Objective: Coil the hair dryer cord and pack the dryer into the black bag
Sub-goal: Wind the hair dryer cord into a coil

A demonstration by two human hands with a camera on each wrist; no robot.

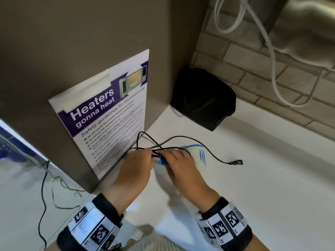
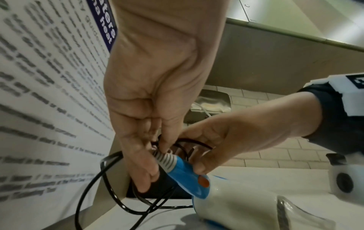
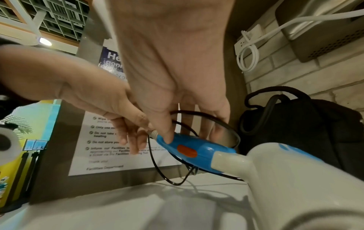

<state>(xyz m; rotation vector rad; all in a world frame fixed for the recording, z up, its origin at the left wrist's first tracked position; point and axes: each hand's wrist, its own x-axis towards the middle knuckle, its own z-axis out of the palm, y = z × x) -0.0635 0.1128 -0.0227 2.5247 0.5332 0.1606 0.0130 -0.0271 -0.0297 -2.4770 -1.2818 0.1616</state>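
Gripping the dryer (image 1: pixel 196 156) handle with the right hand (image 1: pixel 183 165). Pinching cord (image 1: pixel 183 137) loops with the left hand (image 1: pixel 137 165), bag (image 1: pixel 203 98) well apart behind.

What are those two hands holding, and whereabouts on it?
The right hand grips the hair dryer by its blue handle; the left hand pinches loops of the black cord at the handle's end.
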